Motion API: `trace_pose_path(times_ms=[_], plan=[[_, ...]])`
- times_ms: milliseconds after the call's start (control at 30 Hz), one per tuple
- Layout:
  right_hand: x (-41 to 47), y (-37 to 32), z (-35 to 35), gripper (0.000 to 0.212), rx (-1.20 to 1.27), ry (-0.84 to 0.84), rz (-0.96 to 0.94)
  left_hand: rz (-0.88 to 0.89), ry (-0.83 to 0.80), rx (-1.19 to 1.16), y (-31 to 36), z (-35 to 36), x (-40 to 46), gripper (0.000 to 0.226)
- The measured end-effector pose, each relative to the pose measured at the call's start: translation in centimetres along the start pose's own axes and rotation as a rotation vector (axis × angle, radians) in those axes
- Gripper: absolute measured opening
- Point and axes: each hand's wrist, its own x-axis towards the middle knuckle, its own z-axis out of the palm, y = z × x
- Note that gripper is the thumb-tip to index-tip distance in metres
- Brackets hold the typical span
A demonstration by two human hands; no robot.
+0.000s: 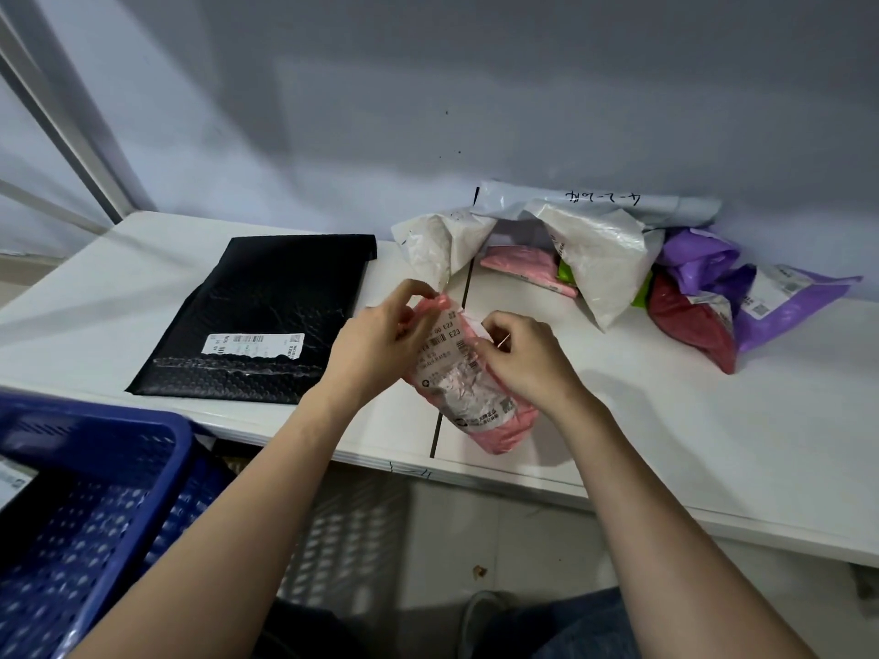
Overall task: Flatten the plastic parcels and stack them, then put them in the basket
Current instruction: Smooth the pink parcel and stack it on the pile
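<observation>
The blue basket (95, 492) sits nearest, low at left. Over the surface (666, 444), the left hand (380, 344) and right hand (523, 359) both pinch the pink parcel (468, 387). Best lay it down, smooth outward, then stack it on the flat black parcel (266, 316).

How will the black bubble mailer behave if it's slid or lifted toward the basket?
The black bubble mailer lies flat on the table, so it probably slides easily and won't roll. Its padded, dimpled skin suggests it is semi-stiff and may sag if lifted by one edge. It looks thin, so likely light.
</observation>
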Motion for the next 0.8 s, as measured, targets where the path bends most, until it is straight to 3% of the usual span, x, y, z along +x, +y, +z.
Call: trace_pose_path(times_ms=[167, 267, 333, 400, 533, 800], plan=[[0.6, 0.7, -0.4, 0.018, 0.111, 0.131, 0.078, -0.141, 0.172, -0.201, -1.2, -0.3, 0.9, 0.036], [0.9, 1.0, -0.3, 0.017, 0.165, 0.183, 0.119, -0.392, -0.006, -0.464, -1.6, -0.5, 1.0, 0.059], [1.0, 0.9, -0.2, 0.017, 0.18, 0.197, 0.13, -0.454, -0.179, -0.561, -1.0, -0.6, 0.3, 0.053], [0.9, 0.8, 0.0, 0.017, 0.171, 0.194, 0.132, -0.405, -0.231, -0.623, -0.4, -0.5, 0.0, 0.043], [0.9, 0.7, 0.0, 0.017, 0.141, 0.171, 0.125, -0.276, -0.097, -0.659, 0.0, -0.6, 0.5, 0.022], [0.9, 0.8, -0.4, 0.017, 0.146, 0.174, 0.144, -0.278, -0.126, -0.547, -1.5, -0.6, 0.6, 0.025]])
